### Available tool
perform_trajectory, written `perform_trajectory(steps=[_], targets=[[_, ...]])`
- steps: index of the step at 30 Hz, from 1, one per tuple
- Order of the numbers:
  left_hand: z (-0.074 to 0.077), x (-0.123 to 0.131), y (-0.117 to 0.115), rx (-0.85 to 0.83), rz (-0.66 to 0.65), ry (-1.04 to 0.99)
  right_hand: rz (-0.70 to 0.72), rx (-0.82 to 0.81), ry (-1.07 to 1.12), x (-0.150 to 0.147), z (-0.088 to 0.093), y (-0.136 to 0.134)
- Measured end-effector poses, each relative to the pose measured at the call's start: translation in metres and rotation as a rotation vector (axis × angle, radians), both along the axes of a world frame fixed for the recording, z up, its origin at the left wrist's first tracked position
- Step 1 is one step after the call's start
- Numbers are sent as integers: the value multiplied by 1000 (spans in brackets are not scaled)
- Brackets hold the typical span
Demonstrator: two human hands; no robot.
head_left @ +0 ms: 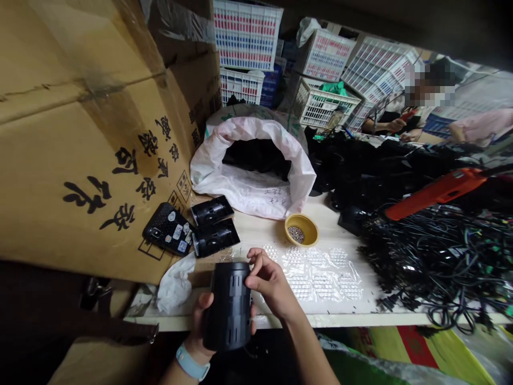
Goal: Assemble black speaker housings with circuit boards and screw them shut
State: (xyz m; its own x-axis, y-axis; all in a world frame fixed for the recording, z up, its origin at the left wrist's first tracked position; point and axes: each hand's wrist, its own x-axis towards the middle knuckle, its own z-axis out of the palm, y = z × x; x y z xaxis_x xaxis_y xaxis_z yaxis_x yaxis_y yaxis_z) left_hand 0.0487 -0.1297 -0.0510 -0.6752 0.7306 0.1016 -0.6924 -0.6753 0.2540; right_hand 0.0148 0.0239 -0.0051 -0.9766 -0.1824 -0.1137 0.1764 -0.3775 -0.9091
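My left hand (199, 334) is wrapped round a black plastic housing (229, 307), a rounded body with rows of slots, tilted over the table's front edge. At the housing's upper right rim is my right hand (271, 286), thumb and fingers pinched together. Whatever the pinch may hold is hidden or too small to make out. Beyond the hands stands a yellow bowl (311, 234) with small metal screws (295, 234) in it. Two black half-shells (216, 238) lie to the left, beside a phone (168, 230) in a stickered black case.
A large cardboard box (100, 133) walls off the left. A white woven sack (256, 200) of black parts lies open at the back. Clear bubbled stickers (315, 272), piled black cables (433, 267) and an orange-red power screwdriver (436, 192) are to the right. A co-worker (417, 107) sits beyond.
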Motion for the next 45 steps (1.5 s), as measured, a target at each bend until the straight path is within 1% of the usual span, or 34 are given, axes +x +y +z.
perform_trajectory(steps=[2,3,4,6,7,8,10,11,12,13,14,16,18,22,26,30,32,34,37,38,39,41,42,43,45], targets=[[-4,3,-2,29,-59,7,119,-78,-4,-3,-5,1],[-7,4,-2,47,-92,14,191,-91,-12,-5,-7,2],[-9,4,-3,65,-117,18,264,-72,-8,-7,-8,5],[-11,5,-3,78,-136,20,378,54,64,-14,-3,15],[-11,5,-2,79,-126,16,377,154,123,-19,2,22],[-11,4,-1,81,-101,14,323,324,175,-25,9,31],[-6,3,2,87,-17,8,96,801,194,-42,24,53],[-3,3,4,96,20,8,-30,1062,149,-52,31,64],[0,3,5,104,49,5,-114,1268,79,-63,36,75],[3,3,6,108,64,5,-152,1416,8,-74,39,85],[5,3,7,105,66,6,-149,1507,-56,-84,40,92],[6,4,7,84,73,8,-85,1605,-136,-102,36,102],[5,4,7,64,79,8,-12,1686,-168,-114,30,105],[1,3,6,82,58,5,67,1775,-167,-118,22,103],[7,3,8,36,79,-44,85,1772,-145,-112,23,108],[13,3,9,-7,105,-91,35,1700,-125,-109,25,118],[14,2,9,-21,115,-103,-7,1627,-89,-105,29,121],[14,1,9,-24,126,-96,-56,1529,-31,-96,37,120],[14,0,8,-40,155,-101,-89,1369,56,-66,50,108],[15,0,7,-50,161,-108,-71,1271,91,-52,53,101],[15,0,7,-56,163,-111,-32,1135,125,-38,55,93],[14,-2,7,-45,192,-113,87,789,165,-10,55,76],[13,-3,6,-24,203,-103,142,619,158,2,54,67],[12,-4,6,-3,214,-96,186,481,129,13,52,59],[9,-5,6,39,237,-80,222,321,28,28,46,45]])
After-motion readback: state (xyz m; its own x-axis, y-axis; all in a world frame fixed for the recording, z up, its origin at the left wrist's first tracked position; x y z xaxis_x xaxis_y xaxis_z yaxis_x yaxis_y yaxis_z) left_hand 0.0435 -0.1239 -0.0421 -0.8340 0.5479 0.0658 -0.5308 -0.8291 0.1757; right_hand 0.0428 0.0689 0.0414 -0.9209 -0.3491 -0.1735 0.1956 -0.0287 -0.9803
